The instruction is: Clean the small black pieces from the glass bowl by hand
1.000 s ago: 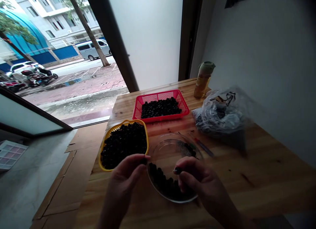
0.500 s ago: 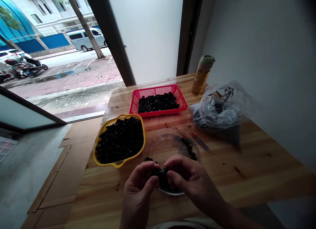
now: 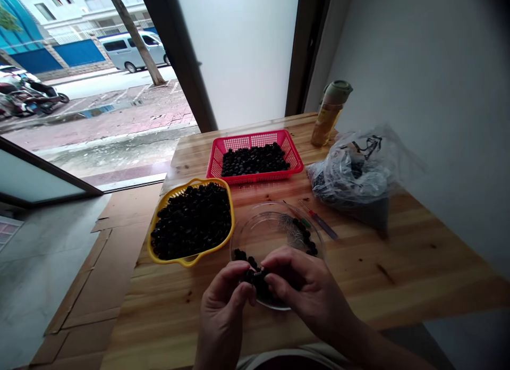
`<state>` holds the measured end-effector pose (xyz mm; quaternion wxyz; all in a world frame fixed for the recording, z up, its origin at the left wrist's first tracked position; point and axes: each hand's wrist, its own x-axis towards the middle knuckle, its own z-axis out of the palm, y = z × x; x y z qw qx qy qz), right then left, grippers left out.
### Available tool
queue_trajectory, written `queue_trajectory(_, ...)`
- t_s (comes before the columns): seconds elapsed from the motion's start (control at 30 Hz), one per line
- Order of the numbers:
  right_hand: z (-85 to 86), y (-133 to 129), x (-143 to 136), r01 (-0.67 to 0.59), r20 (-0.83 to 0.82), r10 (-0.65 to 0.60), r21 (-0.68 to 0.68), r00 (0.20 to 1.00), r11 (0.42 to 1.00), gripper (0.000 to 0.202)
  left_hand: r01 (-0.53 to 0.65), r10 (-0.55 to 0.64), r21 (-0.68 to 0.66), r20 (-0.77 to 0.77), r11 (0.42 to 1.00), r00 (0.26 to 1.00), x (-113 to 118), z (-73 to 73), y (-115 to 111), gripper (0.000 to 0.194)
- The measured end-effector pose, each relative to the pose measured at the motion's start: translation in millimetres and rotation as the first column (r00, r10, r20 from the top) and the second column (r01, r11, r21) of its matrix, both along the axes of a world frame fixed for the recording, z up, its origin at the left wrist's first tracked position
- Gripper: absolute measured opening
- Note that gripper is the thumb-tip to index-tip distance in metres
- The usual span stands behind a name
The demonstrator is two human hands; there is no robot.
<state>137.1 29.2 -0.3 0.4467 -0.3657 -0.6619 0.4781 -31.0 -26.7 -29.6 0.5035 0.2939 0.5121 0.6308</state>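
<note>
My left hand [image 3: 227,301] is closed, thumb and fingertips pinching a small round black plastic piece [image 3: 250,276]. Close beside it, my right hand [image 3: 305,285] is also closed in a pinch. Between the two sets of fingertips shows a tiny silvery spring [image 3: 257,273], its right end at my right fingertips. Both hands are over the near side of a round clear tray [image 3: 255,213]. In that tray lie a heap of thin silvery bits [image 3: 294,233], a row of black pieces [image 3: 306,237] at the right and more at the left. My fingers partly hide the near pieces.
A yellow basket [image 3: 230,216] full of black pieces stands left, a red basket [image 3: 295,153] of them behind. Screwdrivers [image 3: 324,225] lie right of the tray. A plastic bag [image 3: 354,173] and a drink bottle [image 3: 329,115] stand at the right on the wooden table [image 3: 382,285].
My fingertips have shifted slightly, and the spring between them now shows more clearly. The whole view has tilted a little; the baskets, bag and bottle stay in place.
</note>
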Motion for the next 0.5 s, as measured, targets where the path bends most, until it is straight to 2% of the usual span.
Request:
queue_trajectory(0.23,2.1,-3.7,-4.0,-0.002,0.007,0.001,0.168,1.000,0.986,0.009,-0.003,0.005,-0.044,0.039,0.999,0.999,-0.5,2.1,-1.0,0.023)
queue_trajectory(0.5,8.4,-6.4,-7.5,-0.017,0.034,0.006,0.361,0.999,0.932,0.015,-0.029,0.031,-0.058,0.021,0.998,0.999,-6.2,-0.8,-4.8,0.027)
